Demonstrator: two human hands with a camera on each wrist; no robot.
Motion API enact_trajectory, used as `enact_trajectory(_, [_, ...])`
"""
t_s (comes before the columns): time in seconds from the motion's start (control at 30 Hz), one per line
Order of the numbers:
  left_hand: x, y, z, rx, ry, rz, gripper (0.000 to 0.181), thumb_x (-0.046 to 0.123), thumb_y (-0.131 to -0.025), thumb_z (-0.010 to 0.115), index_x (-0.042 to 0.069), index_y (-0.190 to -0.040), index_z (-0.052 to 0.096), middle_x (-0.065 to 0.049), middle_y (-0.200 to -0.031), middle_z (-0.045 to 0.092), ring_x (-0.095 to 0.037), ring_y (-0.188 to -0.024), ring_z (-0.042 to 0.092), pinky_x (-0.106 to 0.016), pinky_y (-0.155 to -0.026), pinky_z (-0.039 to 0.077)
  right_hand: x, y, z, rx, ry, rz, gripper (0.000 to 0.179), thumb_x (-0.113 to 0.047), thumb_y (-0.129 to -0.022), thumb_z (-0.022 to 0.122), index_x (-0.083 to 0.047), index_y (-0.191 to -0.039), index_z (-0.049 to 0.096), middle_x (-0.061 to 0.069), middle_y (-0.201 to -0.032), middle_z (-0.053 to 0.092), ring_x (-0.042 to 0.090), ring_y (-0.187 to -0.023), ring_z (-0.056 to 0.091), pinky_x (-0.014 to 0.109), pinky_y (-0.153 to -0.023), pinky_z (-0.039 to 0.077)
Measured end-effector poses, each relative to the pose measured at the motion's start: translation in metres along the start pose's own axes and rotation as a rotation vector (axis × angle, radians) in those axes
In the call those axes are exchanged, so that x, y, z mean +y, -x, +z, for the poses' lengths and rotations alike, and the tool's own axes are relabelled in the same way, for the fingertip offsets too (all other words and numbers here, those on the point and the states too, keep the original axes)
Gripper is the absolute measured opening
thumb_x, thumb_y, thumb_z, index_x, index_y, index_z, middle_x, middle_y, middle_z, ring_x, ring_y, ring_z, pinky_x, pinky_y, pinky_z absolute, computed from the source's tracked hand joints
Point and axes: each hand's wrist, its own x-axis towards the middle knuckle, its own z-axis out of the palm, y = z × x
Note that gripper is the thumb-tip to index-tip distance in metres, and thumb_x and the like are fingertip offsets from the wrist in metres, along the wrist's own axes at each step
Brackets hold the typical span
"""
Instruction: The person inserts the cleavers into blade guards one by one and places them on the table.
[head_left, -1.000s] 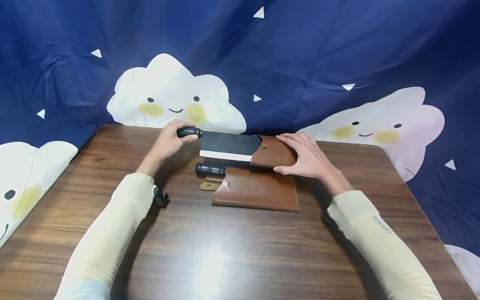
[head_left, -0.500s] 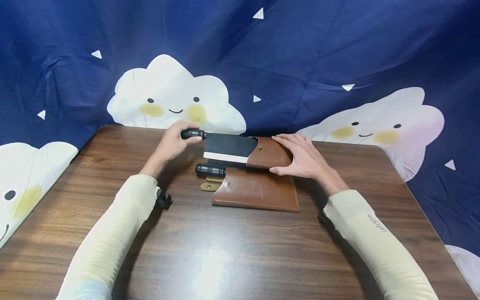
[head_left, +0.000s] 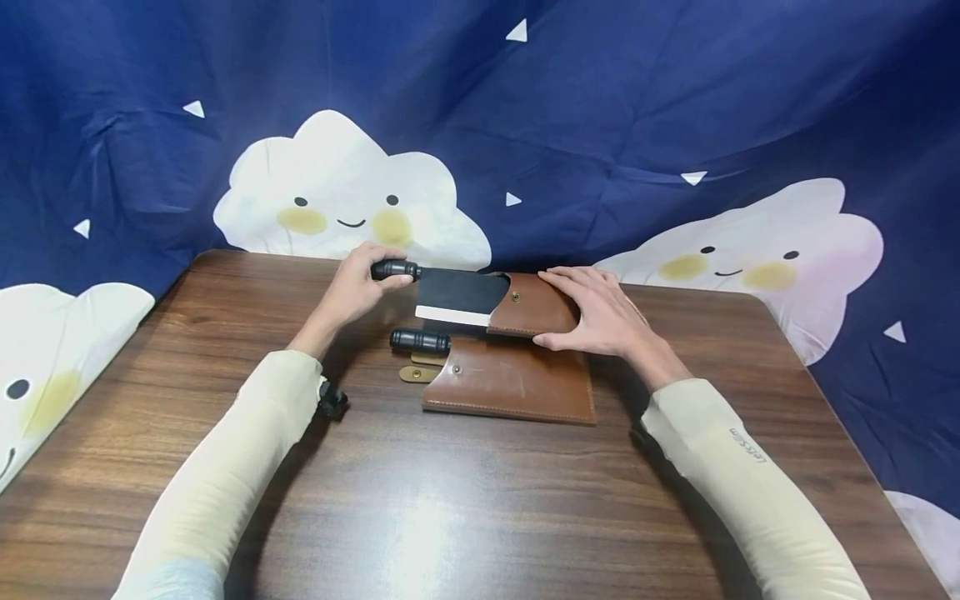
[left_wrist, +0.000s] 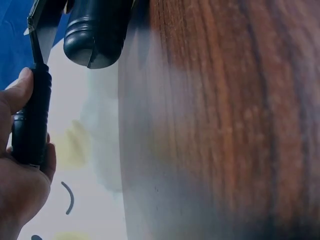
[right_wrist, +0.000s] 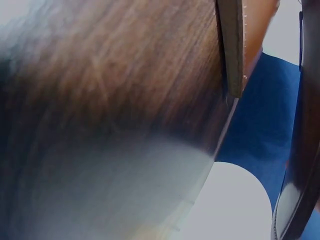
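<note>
My left hand point(head_left: 355, 287) grips the black ribbed handle point(head_left: 396, 268) of a cleaver, thumb along its near side. The cleaver's dark blade point(head_left: 461, 290) has a bright silver edge; its right part is hidden inside a brown leather sheath point(head_left: 532, 304). Across that sheath's right end my right hand point(head_left: 600, 308) holds it, fingers on the upper edge and thumb at the lower. In the left wrist view the left hand point(left_wrist: 22, 190) wraps the handle point(left_wrist: 32, 117). The right wrist view shows the held sheath point(right_wrist: 305, 130) at its right border.
Just in front of the held cleaver, a larger brown sheath point(head_left: 517, 382) lies flat on the wooden table point(head_left: 360, 500). Another black handle point(head_left: 420, 340) and a tan snap strap point(head_left: 417, 375) stick out on its left. A blue cloud-print cloth point(head_left: 570, 100) hangs behind.
The left hand has moved right with the cleaver, while the right hand and sheath have shifted slightly left. Less of the blade shows outside the sheath. The lower sheath has not moved.
</note>
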Motion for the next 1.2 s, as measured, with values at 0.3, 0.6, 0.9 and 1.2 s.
enact_trajectory(0.3, [-0.001,0.001,0.003,0.009,0.007,0.015,0.042,0.015,-0.091,0.078,-0.002,-0.127,0.066,-0.020,-0.114,0.057,-0.034,-0.106,0.052,-0.048,-0.094,0.043,-0.003,0.000,0.002,0.015,0.011,-0.024,0.101,-0.073,-0.069,0.076,-0.018,-0.149,0.052,0.004,-0.148,0.051,0.028,-0.134,0.043,0.049,-0.102,0.030])
enact_trajectory(0.6, [0.001,0.002,0.006,0.021,0.010,0.027,0.042,0.016,-0.090,0.078,-0.002,-0.126,0.066,-0.020,-0.115,0.058,-0.034,-0.108,0.053,-0.049,-0.096,0.043,-0.004,-0.001,0.003,0.030,0.021,-0.033,0.100,-0.074,-0.069,0.076,-0.018,-0.148,0.053,0.004,-0.147,0.052,0.028,-0.132,0.044,0.049,-0.102,0.030])
enact_trajectory(0.9, [0.003,0.003,0.006,0.023,0.003,0.018,0.042,0.017,-0.091,0.078,-0.003,-0.126,0.066,-0.020,-0.115,0.058,-0.035,-0.107,0.053,-0.049,-0.096,0.043,-0.006,-0.002,0.005,0.033,0.025,-0.033,0.101,-0.074,-0.068,0.076,-0.017,-0.148,0.053,0.004,-0.147,0.051,0.028,-0.132,0.044,0.048,-0.102,0.030])
enact_trajectory(1.2, [0.008,0.001,0.010,0.029,0.006,0.039,0.043,0.016,-0.089,0.080,-0.002,-0.125,0.067,-0.021,-0.121,0.059,-0.036,-0.115,0.053,-0.050,-0.102,0.040,-0.011,-0.007,0.006,0.027,0.018,-0.032,0.102,-0.075,-0.069,0.075,-0.017,-0.149,0.052,0.003,-0.148,0.051,0.027,-0.131,0.044,0.048,-0.099,0.031])
